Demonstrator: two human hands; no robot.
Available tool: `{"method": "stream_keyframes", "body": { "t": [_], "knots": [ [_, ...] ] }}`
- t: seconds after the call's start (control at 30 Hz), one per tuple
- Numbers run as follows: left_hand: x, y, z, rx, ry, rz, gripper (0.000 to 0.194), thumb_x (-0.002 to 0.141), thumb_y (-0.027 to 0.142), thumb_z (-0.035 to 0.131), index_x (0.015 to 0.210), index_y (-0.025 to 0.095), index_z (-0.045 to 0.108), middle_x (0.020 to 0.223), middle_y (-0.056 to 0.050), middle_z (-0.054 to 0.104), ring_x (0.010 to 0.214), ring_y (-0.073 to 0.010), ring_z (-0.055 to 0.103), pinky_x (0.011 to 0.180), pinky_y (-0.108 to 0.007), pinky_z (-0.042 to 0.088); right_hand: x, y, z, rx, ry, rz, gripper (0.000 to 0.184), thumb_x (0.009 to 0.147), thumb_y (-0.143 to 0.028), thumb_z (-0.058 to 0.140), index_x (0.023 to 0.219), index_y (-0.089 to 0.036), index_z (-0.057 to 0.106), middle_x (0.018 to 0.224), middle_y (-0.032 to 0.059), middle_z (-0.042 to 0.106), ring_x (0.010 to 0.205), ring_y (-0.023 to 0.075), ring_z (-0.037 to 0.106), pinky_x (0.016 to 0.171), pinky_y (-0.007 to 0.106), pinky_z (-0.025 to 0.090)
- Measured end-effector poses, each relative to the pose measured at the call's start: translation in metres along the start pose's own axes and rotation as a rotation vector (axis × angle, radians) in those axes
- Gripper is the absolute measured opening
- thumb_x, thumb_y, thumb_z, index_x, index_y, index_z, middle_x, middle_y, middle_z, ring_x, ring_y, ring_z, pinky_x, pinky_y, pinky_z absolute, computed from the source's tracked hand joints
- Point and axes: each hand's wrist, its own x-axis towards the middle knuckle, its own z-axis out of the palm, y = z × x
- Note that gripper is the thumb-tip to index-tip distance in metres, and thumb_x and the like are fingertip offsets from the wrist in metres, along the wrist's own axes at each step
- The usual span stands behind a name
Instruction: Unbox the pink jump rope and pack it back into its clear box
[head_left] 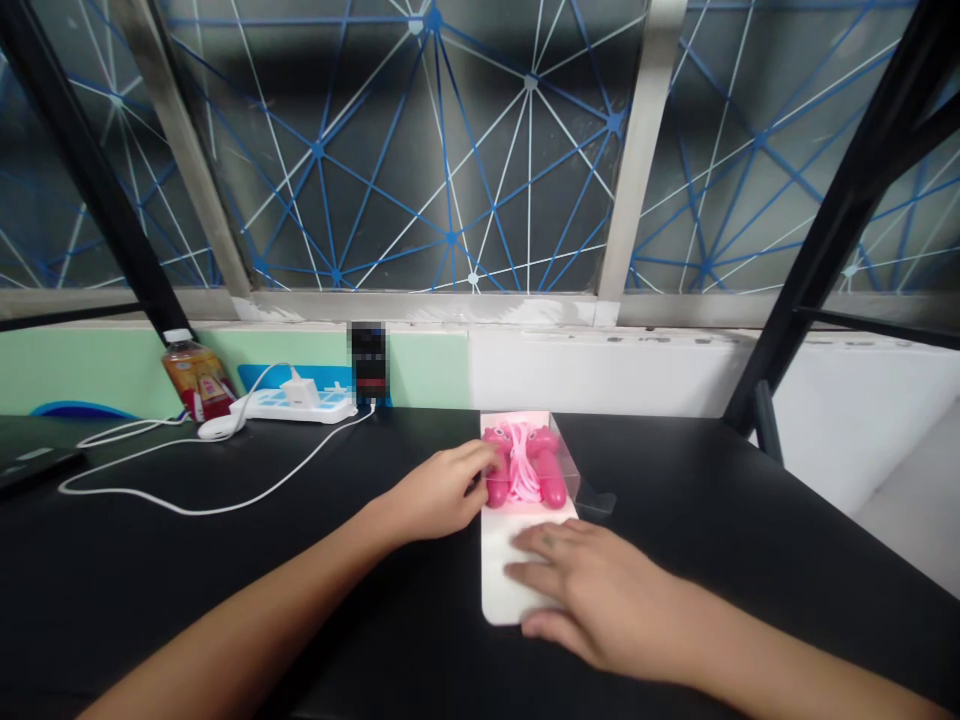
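A pink skipping rope [524, 470] with two dark pink handles lies in an open package [574, 463] with clear plastic sides and a pink backing. Its light pink cord is bundled between the handles. My left hand [448, 488] reaches in from the left, fingers bent around the left handle; its fingertips are partly hidden. A white card flap [499, 590] extends from the package toward me. Over the flap's right side rests my right hand [581, 585], fingers spread and slightly blurred, holding nothing.
A clear plastic piece [598, 503] sticks out right of the package. On the black table [360, 620], a white power strip [300, 404], a white cable [202, 512] and a drink bottle [196, 375] are at the back left. A dark laptop-like edge [37, 465] shows far left.
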Motion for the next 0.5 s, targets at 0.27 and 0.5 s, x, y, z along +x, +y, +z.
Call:
{"method": "stream_keyframes", "body": {
  "t": [0.27, 0.5],
  "knots": [
    [-0.003, -0.001, -0.006, 0.028, -0.009, 0.030, 0.019, 0.093, 0.018, 0.044, 0.106, 0.022, 0.057, 0.116, -0.005, 0.061, 0.104, -0.0199, 0.060, 0.091, -0.032, 0.046, -0.008, 0.011, -0.014, 0.063, -0.025, -0.017, 0.049, 0.092, -0.041, 0.058, 0.139, -0.028, 0.051, 0.142, 0.0088, 0.054, 0.126, 0.0280, 0.053, 0.107, 0.046, 0.042],
    [-0.002, -0.005, -0.016, -0.087, -0.067, 0.023, 0.028, 0.102, 0.033, 0.036, 0.102, 0.021, 0.062, 0.124, -0.005, 0.061, 0.114, -0.0205, 0.057, 0.101, -0.035, 0.042, -0.005, 0.043, -0.014, -0.029, 0.309, 0.160, 0.043, 0.092, -0.031, 0.055, 0.135, -0.024, 0.052, 0.137, 0.0112, 0.052, 0.126, 0.0280, 0.050, 0.105, 0.048, 0.044]
  ]
}}
